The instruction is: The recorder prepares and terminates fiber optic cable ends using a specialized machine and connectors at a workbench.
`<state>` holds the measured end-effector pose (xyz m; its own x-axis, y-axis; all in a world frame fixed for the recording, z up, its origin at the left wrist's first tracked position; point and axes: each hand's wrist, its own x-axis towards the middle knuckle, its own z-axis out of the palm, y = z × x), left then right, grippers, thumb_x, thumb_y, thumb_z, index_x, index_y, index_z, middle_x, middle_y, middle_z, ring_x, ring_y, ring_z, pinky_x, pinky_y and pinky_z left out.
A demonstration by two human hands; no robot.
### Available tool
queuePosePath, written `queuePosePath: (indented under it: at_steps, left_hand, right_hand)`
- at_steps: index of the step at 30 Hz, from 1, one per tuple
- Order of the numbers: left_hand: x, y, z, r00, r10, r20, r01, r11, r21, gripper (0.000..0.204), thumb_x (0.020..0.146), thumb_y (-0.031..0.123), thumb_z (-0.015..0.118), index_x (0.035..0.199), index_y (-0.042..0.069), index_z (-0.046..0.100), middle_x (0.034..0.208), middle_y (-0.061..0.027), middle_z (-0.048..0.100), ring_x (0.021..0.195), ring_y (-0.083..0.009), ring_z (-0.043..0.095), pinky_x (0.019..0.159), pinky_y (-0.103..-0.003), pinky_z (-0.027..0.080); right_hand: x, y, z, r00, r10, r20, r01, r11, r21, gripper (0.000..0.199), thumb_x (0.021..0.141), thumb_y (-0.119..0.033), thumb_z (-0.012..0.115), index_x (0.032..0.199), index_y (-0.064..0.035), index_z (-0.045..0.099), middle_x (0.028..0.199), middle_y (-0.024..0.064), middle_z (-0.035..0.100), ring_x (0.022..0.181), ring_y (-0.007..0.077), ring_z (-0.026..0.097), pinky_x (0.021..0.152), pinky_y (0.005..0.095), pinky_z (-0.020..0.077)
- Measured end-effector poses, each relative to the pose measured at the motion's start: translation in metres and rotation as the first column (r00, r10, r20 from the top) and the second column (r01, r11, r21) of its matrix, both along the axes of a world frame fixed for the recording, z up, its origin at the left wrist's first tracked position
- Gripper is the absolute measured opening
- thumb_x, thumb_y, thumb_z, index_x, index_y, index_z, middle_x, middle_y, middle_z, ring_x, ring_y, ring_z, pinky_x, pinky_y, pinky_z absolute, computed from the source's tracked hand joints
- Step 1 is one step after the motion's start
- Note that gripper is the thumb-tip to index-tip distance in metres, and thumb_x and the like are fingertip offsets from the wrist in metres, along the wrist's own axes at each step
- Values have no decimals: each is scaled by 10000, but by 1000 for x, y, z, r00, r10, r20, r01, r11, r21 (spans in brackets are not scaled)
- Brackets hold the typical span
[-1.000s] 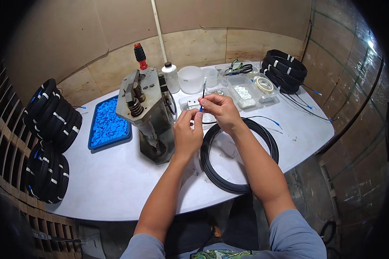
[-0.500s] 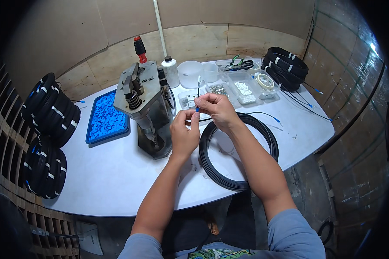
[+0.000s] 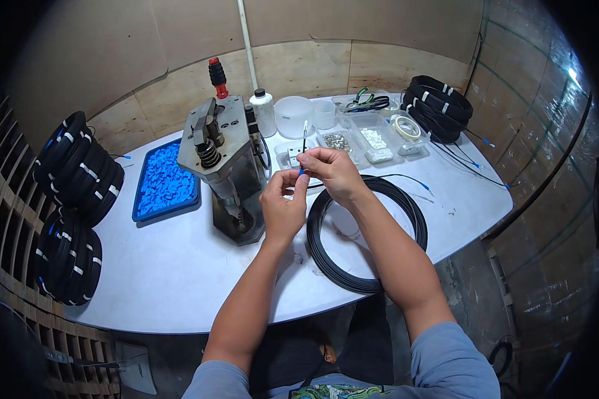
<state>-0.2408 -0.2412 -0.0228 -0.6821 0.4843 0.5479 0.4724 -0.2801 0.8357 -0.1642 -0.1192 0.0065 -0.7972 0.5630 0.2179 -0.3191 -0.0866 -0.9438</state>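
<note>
The thin black cable end (image 3: pixel 304 143), centre frame, is pinched between left hand (image 3: pixel 283 209) and right hand (image 3: pixel 333 171), its small blue piece (image 3: pixel 300 171) seemingly not fully fitted.

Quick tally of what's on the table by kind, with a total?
Stacks of bundled black cable coils: 3 (second, third)
Loose black cable coil: 1
Tray of blue parts: 1
Metal press tool: 1
White bottle: 1
Translucent cups: 2 (second)
Total: 9
</note>
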Motion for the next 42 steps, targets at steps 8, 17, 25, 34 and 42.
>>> queuePosePath:
  at_steps: [8, 17, 25, 34, 42]
  left_hand:
    - [0, -2, 2, 999, -1, -45, 0, 1000, -25, 195, 946, 171, 668, 985, -18, 695, 883, -122, 704, 749, -192, 682, 678, -313, 546]
    - [-3, 0, -5, 990, -25, -138, 17, 998, -58, 267, 1009, 203, 537, 1015, -26, 674, 908, -163, 675, 773, -285, 662, 713, -385, 506]
    - [-1, -1, -3, 997, -49, -64, 46, 997, -54, 254, 998, 201, 574, 1031, -28, 680, 872, -143, 696, 736, -214, 670, 684, -341, 520]
    - [2, 0, -1, 999, -36, -33, 37, 999, 20, 211, 956, 177, 659, 1019, -20, 702, 851, -117, 717, 722, -164, 679, 670, -302, 535]
    - [-1, 0, -4, 991, 25, -131, -16, 998, 68, 171, 914, 153, 694, 966, -7, 726, 816, -129, 712, 696, -198, 674, 666, -310, 529]
  right_hand:
    - [0, 0, 1, 999, 14, 38, -15, 999, 29, 222, 954, -210, 703, 1039, -6, 713, 957, 47, 709, 888, 123, 666, 828, 278, 539]
    - [0, -2, 0, 999, 16, 34, -18, 997, 70, 230, 957, -206, 701, 1043, 7, 708, 958, 55, 710, 875, 122, 668, 816, 278, 550]
    - [1, -2, -2, 1000, -13, 11, 12, 997, 76, 199, 940, -199, 721, 1003, -10, 711, 914, 45, 705, 836, 108, 653, 810, 270, 540]
    - [1, -2, -2, 1000, -3, 18, 2, 999, 47, 190, 936, -197, 727, 989, -15, 709, 909, 43, 704, 843, 114, 653, 816, 275, 538]
    - [3, -3, 2, 999, 36, 24, -36, 999, 15, 205, 949, -192, 711, 1030, -4, 709, 944, 43, 707, 876, 116, 650, 829, 278, 536]
